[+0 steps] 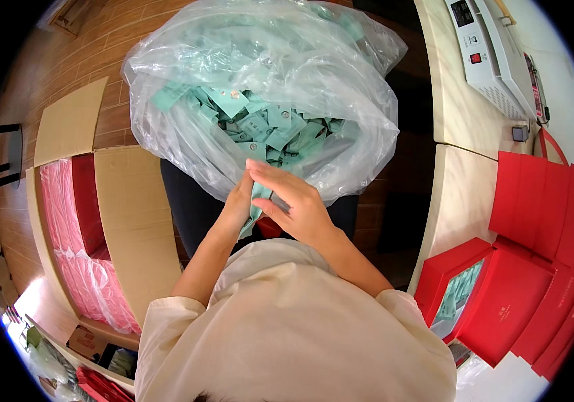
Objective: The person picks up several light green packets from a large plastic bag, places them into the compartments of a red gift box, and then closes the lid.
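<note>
Between my two hands, just above my lap, is a small bunch of pale green packets (255, 213), held on edge. My left hand (239, 198) lies flat along their left side. From the right, my right hand (294, 198) closes over them, its fingertips meeting those of my left hand and its thumb against the packets. How many packets there are cannot be made out. Right beyond my fingers a large clear plastic bag (352, 90) gapes towards me, full of loose green packets (259, 125) of the same kind. The bag's near edge rests against my knees.
At my left, an opened cardboard box (136, 221) holds red boxes in pink wrapping (88, 281). On the marble-patterned counter (460, 186) at my right are an open red gift box (455, 286) with green packets inside, red paper bags (538, 201) and a white machine (493, 70).
</note>
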A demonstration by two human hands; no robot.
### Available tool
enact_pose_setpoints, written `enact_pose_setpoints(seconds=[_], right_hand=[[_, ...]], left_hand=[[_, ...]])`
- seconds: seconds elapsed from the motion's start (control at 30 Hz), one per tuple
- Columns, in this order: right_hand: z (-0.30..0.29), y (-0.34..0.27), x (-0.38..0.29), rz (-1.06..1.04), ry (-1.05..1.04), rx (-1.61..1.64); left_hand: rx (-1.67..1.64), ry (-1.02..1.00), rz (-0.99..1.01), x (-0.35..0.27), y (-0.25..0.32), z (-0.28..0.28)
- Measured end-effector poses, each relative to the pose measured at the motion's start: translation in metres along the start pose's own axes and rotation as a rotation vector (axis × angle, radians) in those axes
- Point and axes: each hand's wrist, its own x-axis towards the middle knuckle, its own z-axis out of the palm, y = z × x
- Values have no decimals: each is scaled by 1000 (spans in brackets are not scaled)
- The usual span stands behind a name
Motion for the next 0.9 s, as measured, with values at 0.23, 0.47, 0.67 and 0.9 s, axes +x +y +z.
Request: enact_pose_setpoints(seconds=[0.23,0.47,0.67,0.9], right_hand=[[-3,8,-12,162,106,106],[-31,21,-10,357,32,113],[-35,23,-19,374,-91,52],[-15,29,-28,472,326,252]], left_hand=[[118,-34,-13,-12,22,14],[539,-214,471,-15,23,9],[790,-99,665,-19,18,7],[-294,-88,334,-2,5,1]])
